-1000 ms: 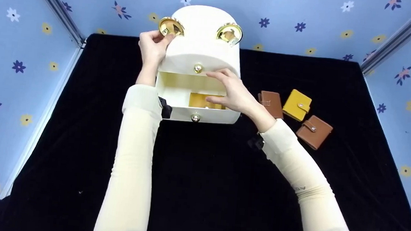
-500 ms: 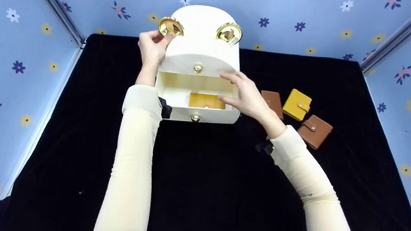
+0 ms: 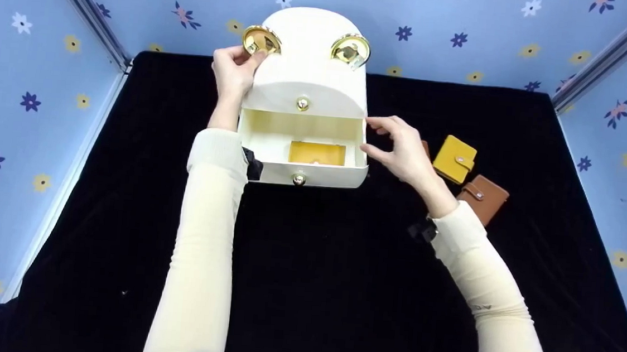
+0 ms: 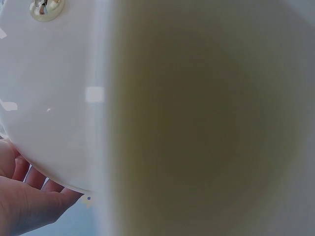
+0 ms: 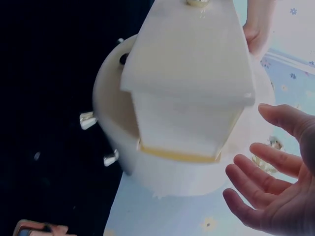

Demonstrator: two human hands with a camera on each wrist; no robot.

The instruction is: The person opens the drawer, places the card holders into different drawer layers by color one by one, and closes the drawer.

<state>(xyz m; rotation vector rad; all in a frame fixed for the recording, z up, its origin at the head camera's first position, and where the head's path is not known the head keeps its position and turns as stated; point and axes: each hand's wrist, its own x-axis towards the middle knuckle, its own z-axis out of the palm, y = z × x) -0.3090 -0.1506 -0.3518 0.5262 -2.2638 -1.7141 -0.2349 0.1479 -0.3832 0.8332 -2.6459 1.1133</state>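
Note:
A white rounded drawer box with gold ear-like discs stands at the back, its lower drawer pulled out. Inside the drawer lies a flat yellow wallet-like piece. At the box's upper left side, my left hand holds the edge by the left gold disc; in the left wrist view its fingers meet the curved edge. My right hand holds nothing. It hovers beside the drawer's right wall, fingers spread and slightly bent in the right wrist view. Whether its fingertips touch the wall, I cannot tell.
Right of the box, a yellow wallet and a brown wallet lie on the black cloth. Another brown wallet is mostly hidden behind my right hand. Blue flowered panels enclose the back and sides.
My right hand has moved right, from over the open drawer to beside its right wall, uncovering the yellow piece inside. My left hand and the box have stayed in place.

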